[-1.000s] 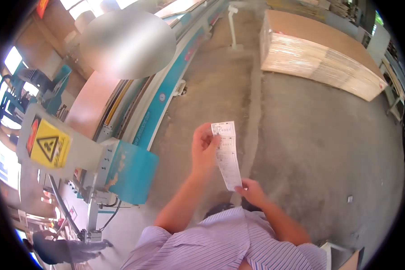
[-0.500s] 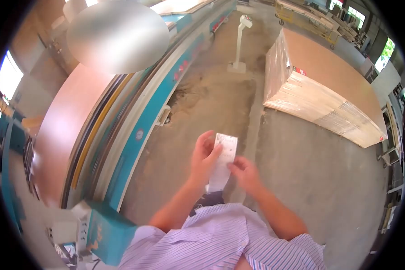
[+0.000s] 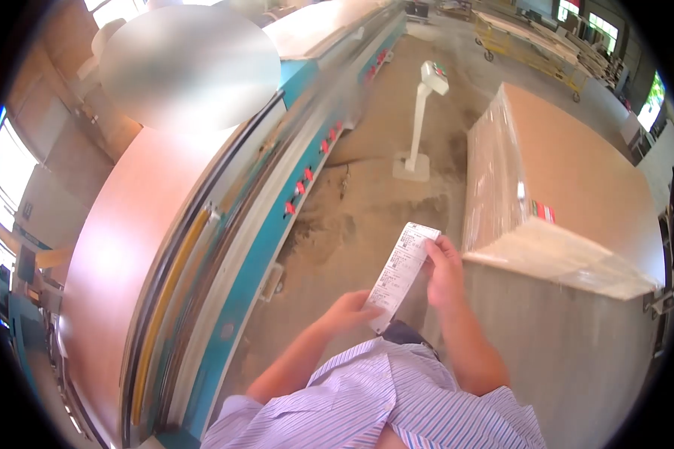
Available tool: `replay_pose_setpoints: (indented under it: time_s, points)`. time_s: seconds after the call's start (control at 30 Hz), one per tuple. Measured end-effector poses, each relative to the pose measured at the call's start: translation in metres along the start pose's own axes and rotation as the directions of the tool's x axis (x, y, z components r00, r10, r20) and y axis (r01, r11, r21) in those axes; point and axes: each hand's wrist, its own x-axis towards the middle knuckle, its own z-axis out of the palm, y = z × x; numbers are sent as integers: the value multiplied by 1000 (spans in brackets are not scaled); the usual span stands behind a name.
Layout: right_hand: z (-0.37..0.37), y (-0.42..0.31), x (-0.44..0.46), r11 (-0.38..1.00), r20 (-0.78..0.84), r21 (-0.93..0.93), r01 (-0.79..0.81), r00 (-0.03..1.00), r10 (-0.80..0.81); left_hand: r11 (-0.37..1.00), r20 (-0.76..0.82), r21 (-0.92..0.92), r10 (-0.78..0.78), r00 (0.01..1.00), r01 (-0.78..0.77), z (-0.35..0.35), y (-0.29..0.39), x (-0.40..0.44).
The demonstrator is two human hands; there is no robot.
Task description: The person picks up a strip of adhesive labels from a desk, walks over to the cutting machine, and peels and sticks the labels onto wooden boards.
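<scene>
A long white strip of printed labels [image 3: 401,271] stretches at a slant in front of my striped shirt [image 3: 367,382], its top leaning to the right. My right hand [image 3: 445,274] pinches its upper right edge between thumb and fingers. Lower down, my left hand [image 3: 347,313] is closed on the strip's left side near the bottom end. Rows of small black print and square codes show on the paper, too small to read.
Along the left runs a long teal and white machine [image 3: 241,329] with red knobs [image 3: 298,188] and a pinkish panel [image 3: 150,217] on it. A white control stand [image 3: 419,127] rises from the floor ahead. At right lies a wrapped stack of boards [image 3: 577,187]; a yellow cart [image 3: 528,37] stands behind.
My right hand has gone up to the strip's upper edge, while my left hand has slid down to its lower end. The strip now tilts right, and the view has shifted.
</scene>
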Motion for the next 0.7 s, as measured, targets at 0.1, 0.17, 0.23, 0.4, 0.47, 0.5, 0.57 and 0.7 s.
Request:
replay_pose_setpoints:
  time_s: [0.1, 0.17, 0.23, 0.4, 0.47, 0.5, 0.57, 0.7]
  points:
    - [28, -18, 119, 1000, 60, 22, -11, 998, 10, 998, -127, -27, -61, 990, 58, -50, 23, 61]
    - [56, -36, 178, 1000, 86, 25, -11, 996, 8, 994, -177, -82, -89, 980, 76, -78, 49, 82]
    - [77, -49, 245, 999, 88, 41, -5, 996, 2, 992, -193, -98, -100, 976, 82, -112, 56, 124]
    - [101, -42, 417, 998, 85, 40, 39, 995, -43, 987, -193, -106, -136, 972, 117, -200, 78, 253]
    - [109, -41, 487, 998, 46, 37, 51, 998, -52, 989, -168, -123, -106, 980, 86, -243, 77, 319]
    - [115, -42, 519, 999, 7, 21, 48, 999, -48, 996, -185, -54, -85, 979, 76, -264, 104, 349]
    - [135, -55, 594, 998, -55, -5, 56, 997, -57, 996, -170, -76, -63, 983, 51, -316, 117, 426]
    - [170, -106, 746, 975, -91, 105, 196, 978, -187, 992, -98, -29, -125, 987, 123, -411, 227, 555]
